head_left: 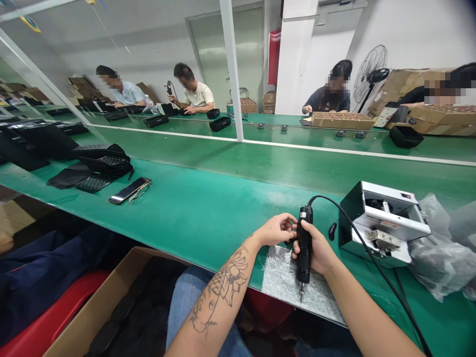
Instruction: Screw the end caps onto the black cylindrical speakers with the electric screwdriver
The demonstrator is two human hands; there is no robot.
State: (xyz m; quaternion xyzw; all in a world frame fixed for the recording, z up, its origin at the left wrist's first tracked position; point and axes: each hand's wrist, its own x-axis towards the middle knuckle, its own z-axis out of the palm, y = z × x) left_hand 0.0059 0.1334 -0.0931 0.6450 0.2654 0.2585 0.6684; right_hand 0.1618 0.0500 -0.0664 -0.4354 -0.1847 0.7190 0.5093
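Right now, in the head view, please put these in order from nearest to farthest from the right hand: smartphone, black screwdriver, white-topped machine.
1. Black screwdriver: held in the right hand.
2. White-topped machine: just to its right.
3. Smartphone: far to its left.

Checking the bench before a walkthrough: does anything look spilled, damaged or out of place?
Nothing looks spilled or damaged, including the power screwdriver in the right grip. The phone and eyeglasses look slightly out of place: personal items on a green workbench near black parts. Crumpled plastic bags beside the white machine look untidy.
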